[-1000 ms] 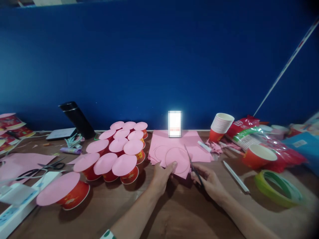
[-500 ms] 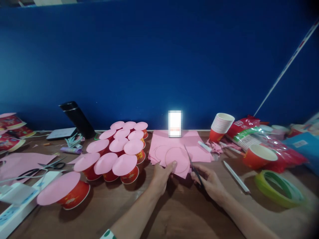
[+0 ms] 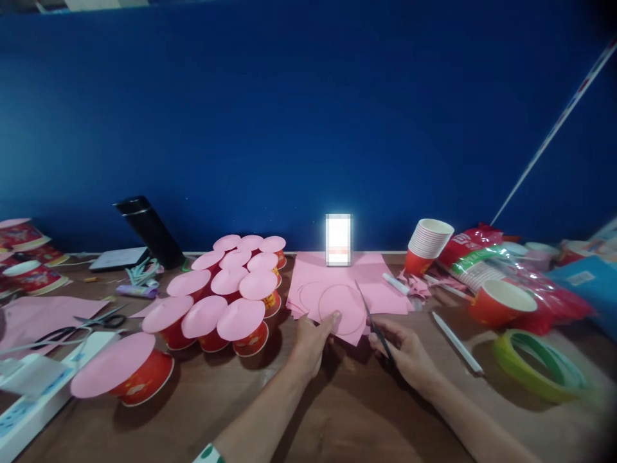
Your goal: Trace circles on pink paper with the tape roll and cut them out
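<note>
My left hand [image 3: 313,341] pinches the lower left edge of a sheet of pink paper [image 3: 343,308], thumb on top. A round outline is drawn on that sheet. In my right hand [image 3: 402,350] is a pair of dark scissors [image 3: 380,337], its blades pointing up and away along the sheet's right edge. My fingers partly hide the handles, and I cannot tell whether the blades touch the paper. Beneath and behind lies a stack of pink paper [image 3: 380,283], where another drawn circle shows.
Several red paper cups [image 3: 144,379] topped with pink discs stand left. A lit phone [image 3: 339,241] leans on the blue wall. Right are stacked cups [image 3: 429,244], a single cup [image 3: 501,305], a white pen [image 3: 457,342] and green tape [image 3: 540,366]. A power strip [image 3: 53,392] lies left.
The pink sheet and my left hand have shifted very slightly left; the scissors barely move. At the far left edge, a cup's white rim now shows where it was covered before.
</note>
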### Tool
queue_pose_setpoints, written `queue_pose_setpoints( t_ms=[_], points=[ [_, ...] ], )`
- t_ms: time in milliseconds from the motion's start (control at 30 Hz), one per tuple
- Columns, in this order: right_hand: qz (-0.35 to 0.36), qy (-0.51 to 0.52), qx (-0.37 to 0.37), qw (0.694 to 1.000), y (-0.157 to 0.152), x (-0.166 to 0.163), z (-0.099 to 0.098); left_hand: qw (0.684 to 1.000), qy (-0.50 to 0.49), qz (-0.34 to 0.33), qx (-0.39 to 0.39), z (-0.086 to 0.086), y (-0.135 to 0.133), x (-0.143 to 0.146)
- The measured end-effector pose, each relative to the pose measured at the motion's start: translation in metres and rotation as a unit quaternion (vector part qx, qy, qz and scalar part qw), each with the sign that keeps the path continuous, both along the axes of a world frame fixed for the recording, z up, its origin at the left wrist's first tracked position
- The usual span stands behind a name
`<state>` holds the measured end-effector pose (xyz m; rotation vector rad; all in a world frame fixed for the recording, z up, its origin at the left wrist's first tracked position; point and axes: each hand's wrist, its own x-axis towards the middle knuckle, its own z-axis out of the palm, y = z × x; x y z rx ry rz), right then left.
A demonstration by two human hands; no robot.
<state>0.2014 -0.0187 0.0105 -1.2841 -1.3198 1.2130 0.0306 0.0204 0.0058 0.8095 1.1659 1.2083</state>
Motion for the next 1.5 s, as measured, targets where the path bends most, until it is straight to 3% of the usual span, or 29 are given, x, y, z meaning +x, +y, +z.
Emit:
queue_pose_setpoints(
  t_ms=[300,767,1500],
  points=[
    [0.008,-0.009,0.004,1.0,0.0005,0.0014,-0.0017,1.0,-0.013,0.0,0.012,-0.0068,0.0037,-0.0009],
    [0.015,0.019,-0.009,1.0,-0.0019,-0.0001,0.004,1.0,-0.004,-0.009,0.014,-0.0041,0.002,-0.0015],
    [0.005,-0.014,0.019,1.0,0.0012,0.0024,-0.0042,1.0,-0.022,-0.007,0.009,-0.001,0.0022,-0.001]
  ],
)
